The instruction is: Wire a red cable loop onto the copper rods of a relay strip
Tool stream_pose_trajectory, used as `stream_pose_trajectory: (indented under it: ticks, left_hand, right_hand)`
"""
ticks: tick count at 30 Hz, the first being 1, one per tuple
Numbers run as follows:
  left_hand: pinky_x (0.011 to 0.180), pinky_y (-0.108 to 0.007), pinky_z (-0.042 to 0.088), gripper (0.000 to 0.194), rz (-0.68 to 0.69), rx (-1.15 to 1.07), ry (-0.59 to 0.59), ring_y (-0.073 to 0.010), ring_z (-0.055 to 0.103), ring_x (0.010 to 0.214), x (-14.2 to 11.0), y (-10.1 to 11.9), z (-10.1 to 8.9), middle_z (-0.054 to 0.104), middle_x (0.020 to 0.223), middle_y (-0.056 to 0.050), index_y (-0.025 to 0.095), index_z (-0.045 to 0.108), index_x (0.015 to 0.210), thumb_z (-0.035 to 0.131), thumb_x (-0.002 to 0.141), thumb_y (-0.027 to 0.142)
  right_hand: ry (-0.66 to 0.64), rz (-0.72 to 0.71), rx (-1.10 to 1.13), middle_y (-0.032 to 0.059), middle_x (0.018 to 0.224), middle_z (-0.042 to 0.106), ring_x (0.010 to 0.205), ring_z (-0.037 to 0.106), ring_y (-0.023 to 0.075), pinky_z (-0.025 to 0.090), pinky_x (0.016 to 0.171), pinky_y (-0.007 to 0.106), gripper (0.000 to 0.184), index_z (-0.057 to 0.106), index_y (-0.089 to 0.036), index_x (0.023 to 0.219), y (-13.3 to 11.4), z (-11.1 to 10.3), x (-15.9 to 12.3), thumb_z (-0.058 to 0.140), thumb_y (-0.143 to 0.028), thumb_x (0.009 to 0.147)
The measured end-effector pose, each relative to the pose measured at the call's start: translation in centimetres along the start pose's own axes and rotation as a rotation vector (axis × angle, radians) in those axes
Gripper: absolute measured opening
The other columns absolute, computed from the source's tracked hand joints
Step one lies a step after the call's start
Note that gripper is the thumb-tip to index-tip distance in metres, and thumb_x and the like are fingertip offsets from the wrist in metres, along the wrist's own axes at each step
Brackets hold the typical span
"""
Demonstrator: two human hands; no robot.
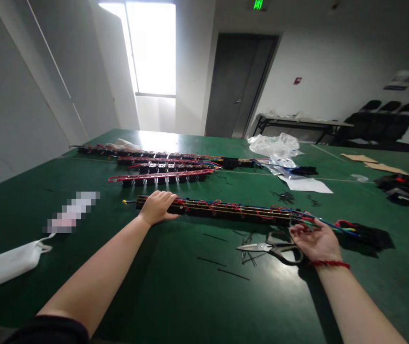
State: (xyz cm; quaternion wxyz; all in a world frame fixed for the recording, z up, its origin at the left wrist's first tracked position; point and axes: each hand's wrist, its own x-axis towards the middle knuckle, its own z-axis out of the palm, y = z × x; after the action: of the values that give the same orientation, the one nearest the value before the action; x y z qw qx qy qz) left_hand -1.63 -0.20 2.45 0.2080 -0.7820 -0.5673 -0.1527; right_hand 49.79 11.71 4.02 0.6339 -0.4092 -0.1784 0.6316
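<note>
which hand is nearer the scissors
Right. The right hand is beside the handle end of the scissors; the left hand is farther left, on the left end of the black bar.

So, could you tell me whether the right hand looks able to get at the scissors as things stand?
Probably yes: the scissors lie on the table, just beside the right hand, and nothing seems to stand between.

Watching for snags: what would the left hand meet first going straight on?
Past the held strip, the left hand would probably meet the next strip back; depth is unclear.
</note>
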Motion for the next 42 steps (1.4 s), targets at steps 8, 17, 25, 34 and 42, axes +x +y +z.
stream_pose_trajectory:
  ticks: [8,17,25,34,42]
  left_hand:
    - [0.081,-0.040,0.042,0.057,-0.007,-0.040,0.052,-0.0265,0.059,0.091,0.4,0.8,0.0,0.064,0.102,-0.011,0.018,0.060,0.117,0.062,0.083,0.064]
    - [0.109,-0.053,0.030,0.058,-0.157,-0.402,0.017,-0.0322,0.052,0.117,0.3,0.9,-1.4,0.062,0.123,-0.011,0.023,0.058,0.123,0.070,0.077,0.056]
    - [0.095,-0.045,0.051,0.041,-0.478,-1.062,0.046,-0.0245,0.061,0.105,3.5,8.3,-5.8,0.062,0.115,-0.010,0.023,0.054,0.117,0.027,0.097,0.047]
    - [0.081,-0.040,0.059,0.033,-0.747,-1.504,-0.274,-0.0204,0.069,0.092,5.6,18.8,-2.5,0.067,0.104,-0.013,0.014,0.056,0.104,0.035,0.100,0.040]
    - [0.081,-0.040,0.052,0.028,-0.575,-1.049,-0.125,-0.0240,0.064,0.088,3.5,12.7,-3.7,0.065,0.092,-0.008,0.021,0.060,0.090,0.055,0.090,0.048]
  right_hand:
    - [-0.002,-0.063,0.051,0.0011,0.090,0.071,0.084,0.070,0.0203,0.061,0.067,0.036,0.013,0.061,-0.026,0.086,-0.9,0.8,-1.2,0.061,-0.022,0.074]
    - [-0.032,-0.039,0.054,0.0051,0.090,0.074,0.083,0.072,0.0204,0.063,0.068,0.037,0.009,0.054,-0.022,0.076,0.0,0.6,-1.6,0.057,-0.014,0.079]
    - [-0.117,-0.036,0.020,0.0058,0.097,0.075,0.088,0.072,0.0205,0.064,0.071,0.038,0.010,0.060,-0.022,0.087,0.3,0.8,-2.0,0.050,-0.020,0.089]
    - [-0.149,-0.080,-0.119,0.0025,0.097,0.074,0.089,0.071,0.0166,0.064,0.076,0.033,0.011,0.061,-0.023,0.095,0.7,0.9,-1.6,0.051,-0.020,0.091]
    - [-0.034,-0.030,-0.649,0.0027,0.093,0.066,0.073,0.064,0.0117,0.056,0.064,0.028,0.027,0.062,-0.015,0.105,0.0,-0.8,0.6,0.057,-0.040,0.096]
